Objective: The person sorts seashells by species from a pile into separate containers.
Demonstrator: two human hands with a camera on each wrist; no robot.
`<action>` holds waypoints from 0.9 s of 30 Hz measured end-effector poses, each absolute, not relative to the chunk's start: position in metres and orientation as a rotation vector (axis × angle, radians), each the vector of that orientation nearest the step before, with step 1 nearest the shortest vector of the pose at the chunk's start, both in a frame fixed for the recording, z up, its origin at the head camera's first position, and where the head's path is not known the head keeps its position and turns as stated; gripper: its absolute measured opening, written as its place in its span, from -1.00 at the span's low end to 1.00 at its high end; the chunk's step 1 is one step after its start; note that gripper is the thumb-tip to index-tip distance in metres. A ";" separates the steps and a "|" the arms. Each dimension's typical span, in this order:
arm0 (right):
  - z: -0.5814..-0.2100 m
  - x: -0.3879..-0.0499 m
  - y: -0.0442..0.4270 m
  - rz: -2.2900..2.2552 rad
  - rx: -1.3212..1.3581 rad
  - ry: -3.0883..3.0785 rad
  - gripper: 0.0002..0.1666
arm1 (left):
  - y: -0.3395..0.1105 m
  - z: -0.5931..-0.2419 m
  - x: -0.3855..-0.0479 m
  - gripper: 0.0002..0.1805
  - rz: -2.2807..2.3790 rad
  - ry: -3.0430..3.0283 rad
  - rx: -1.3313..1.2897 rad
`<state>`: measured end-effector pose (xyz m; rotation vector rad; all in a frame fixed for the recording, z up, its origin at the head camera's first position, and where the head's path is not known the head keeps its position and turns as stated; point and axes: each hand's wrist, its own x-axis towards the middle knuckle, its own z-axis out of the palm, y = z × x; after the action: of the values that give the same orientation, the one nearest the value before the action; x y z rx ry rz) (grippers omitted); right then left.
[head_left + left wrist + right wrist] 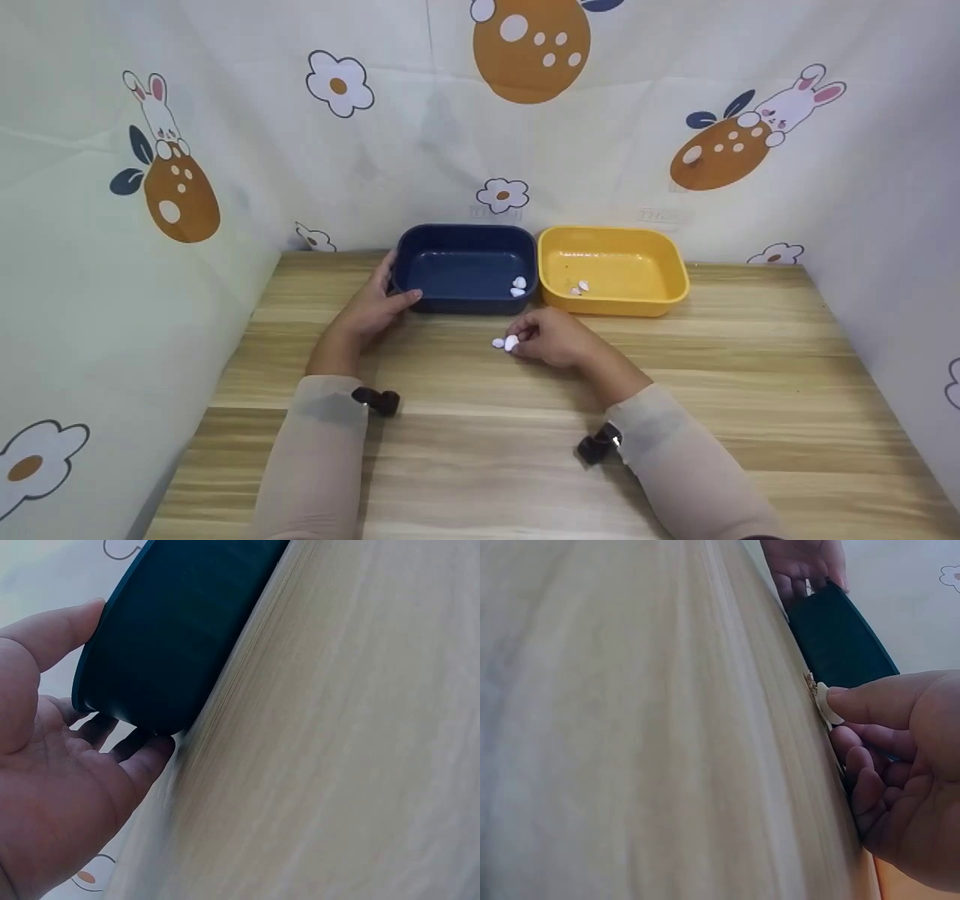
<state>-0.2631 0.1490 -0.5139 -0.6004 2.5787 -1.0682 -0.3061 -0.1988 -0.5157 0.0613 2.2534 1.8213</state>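
In the head view my left hand [376,304] holds the left end of a dark blue container [465,306]. Its thumb lies at the rim and its fingers reach round the side, as the left wrist view also shows. My right hand [553,337] pinches a small white piece [511,343], seemingly a shell, between thumb and finger, low at the tabletop. Just left of it lies a smaller white piece [498,343]. Two white pieces [519,283] sit in the blue container's right front corner. A yellow container [660,308] holds a few small pale pieces [583,286].
Both containers stand side by side at the back of the wooden table [465,450], close to a patterned cloth wall [420,150]. More cloth hangs at the left and right. A small black device is strapped to each wrist.
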 end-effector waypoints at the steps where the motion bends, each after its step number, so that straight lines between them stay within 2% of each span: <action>1: -0.513 -0.263 0.149 -1.071 -0.592 2.580 -0.83 | -0.199 -0.516 -0.306 0.13 1.824 2.253 0.062; 27: -0.486 -0.254 0.142 -1.397 -0.351 2.442 -0.74 | -0.197 -0.514 -0.303 0.14 1.811 2.267 0.075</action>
<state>-0.2545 0.1417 -0.4858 -0.3510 2.4421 -1.3974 -0.3034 -0.1972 -0.5145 0.0750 2.2672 1.8110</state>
